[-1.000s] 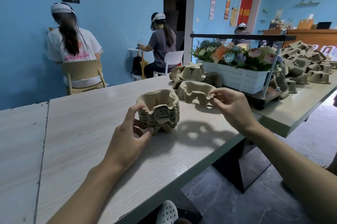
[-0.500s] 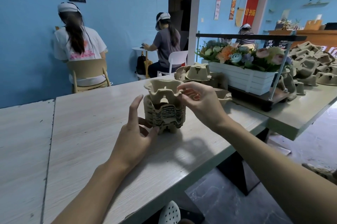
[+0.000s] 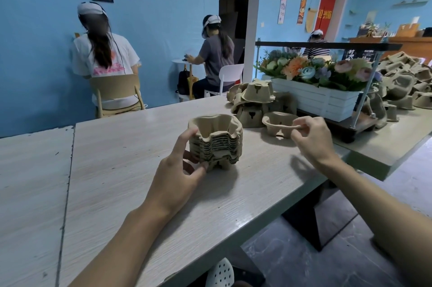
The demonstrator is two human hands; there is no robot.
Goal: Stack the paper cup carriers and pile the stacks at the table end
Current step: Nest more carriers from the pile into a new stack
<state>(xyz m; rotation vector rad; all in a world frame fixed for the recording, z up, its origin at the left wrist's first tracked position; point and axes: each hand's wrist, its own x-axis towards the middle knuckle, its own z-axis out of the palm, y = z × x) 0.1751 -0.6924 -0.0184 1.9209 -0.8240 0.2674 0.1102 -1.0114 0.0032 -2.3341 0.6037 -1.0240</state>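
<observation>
A stack of several brown pulp cup carriers [image 3: 216, 144] stands on the pale wooden table [image 3: 117, 181]. My left hand [image 3: 180, 170] holds its near left side, forefinger up along the rim and thumb at the base. To the right, my right hand [image 3: 311, 139] pinches the near rim of a single carrier [image 3: 278, 124] that sits upright on the table. Behind it lies a loose heap of carriers [image 3: 253, 102].
A white planter of flowers [image 3: 320, 97] sits on a dark metal rack [image 3: 364, 120] to the right. A large pile of carriers [image 3: 404, 83] covers the neighbouring table. The table's right edge drops to a dark floor. Three people sit facing away at the back.
My right hand left a carrier on top of the stack, then moved right to pinch the single carrier on the table. The left hand stayed on the stack.
</observation>
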